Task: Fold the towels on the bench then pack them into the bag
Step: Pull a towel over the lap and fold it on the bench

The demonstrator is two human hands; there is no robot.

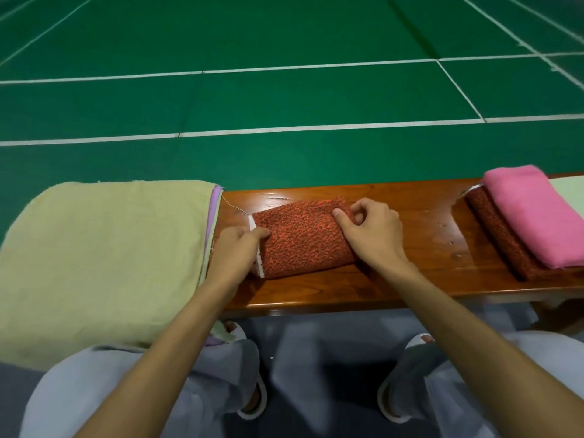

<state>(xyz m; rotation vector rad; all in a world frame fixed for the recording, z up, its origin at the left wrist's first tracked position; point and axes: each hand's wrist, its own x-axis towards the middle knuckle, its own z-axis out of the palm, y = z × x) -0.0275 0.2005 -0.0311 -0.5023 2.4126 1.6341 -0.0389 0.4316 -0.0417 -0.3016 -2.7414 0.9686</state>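
A folded orange-red speckled towel [303,238] lies in the middle of the wooden bench [420,248]. My left hand [235,248] pinches its left end, by the white hem. My right hand [373,232] grips its right end, thumb on top and fingers curled into the fabric. At the right end of the bench a folded pink towel [534,216] rests on a folded dark red towel [499,235]. A stack of flat towels, yellow-green on top [104,257] with a lilac edge under it, covers the bench's left end. No bag is in view.
Behind the bench spreads a green court floor [284,99] with white lines. A pale green cloth [568,191] shows at the far right edge. My knees in grey trousers and white slippers [252,396] sit below the bench's front edge.
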